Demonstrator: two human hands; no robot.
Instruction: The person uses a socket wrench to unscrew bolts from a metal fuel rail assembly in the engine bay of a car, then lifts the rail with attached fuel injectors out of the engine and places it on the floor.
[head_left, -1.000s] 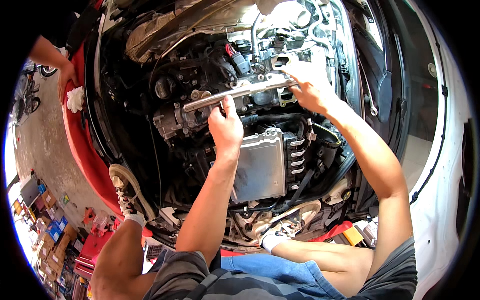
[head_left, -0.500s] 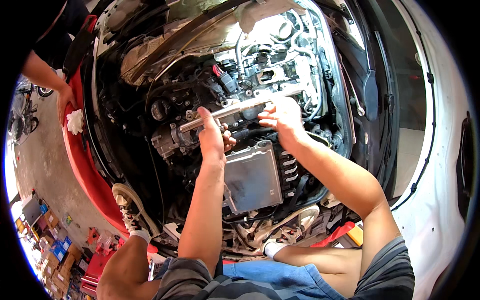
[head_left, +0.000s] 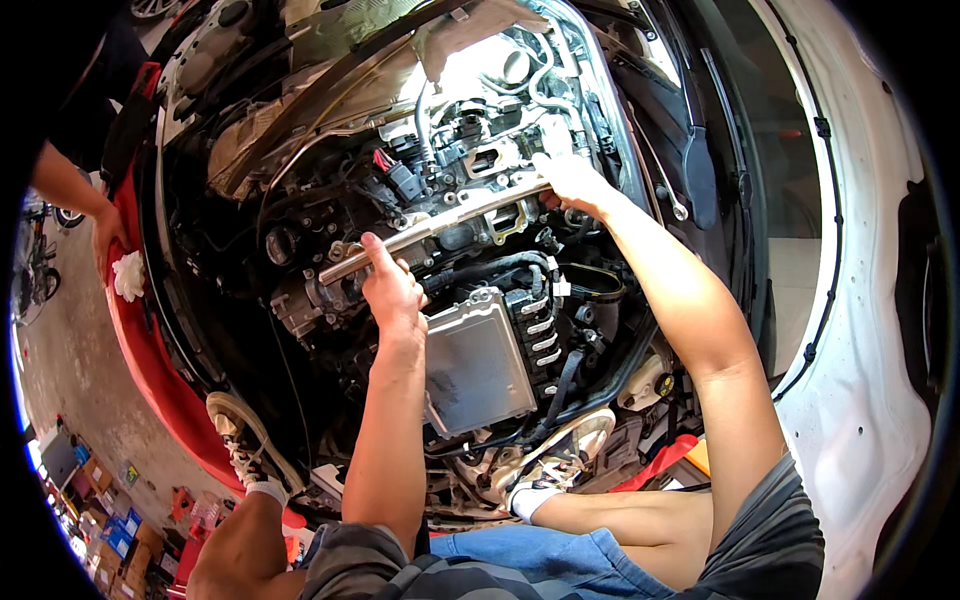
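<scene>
A long silvery metal bar (head_left: 440, 224) lies slantwise across the top of the engine (head_left: 455, 185), its right end farther away than its left. My left hand (head_left: 392, 292) is closed near the bar's left end, thumb up against it and fingers curled below. At the other end my right hand (head_left: 574, 188) is wrapped around the bar, partly washed out by bright light. Whether the bar is fixed to the engine underneath cannot be seen. Nearer to me is a flat grey metal box (head_left: 478, 362), beside black ribbed parts and hoses.
My feet in light shoes (head_left: 240, 440) stand in the engine bay. At the far left, another person's hand (head_left: 108, 235) rests on the red car edge by a white crumpled cloth (head_left: 128, 277). Boxes (head_left: 125, 560) and tools cover the floor at lower left.
My right hand, loosely open beside the bar before, has closed around its right end. My left hand still holds the left end. The whole view has shifted somewhat.
</scene>
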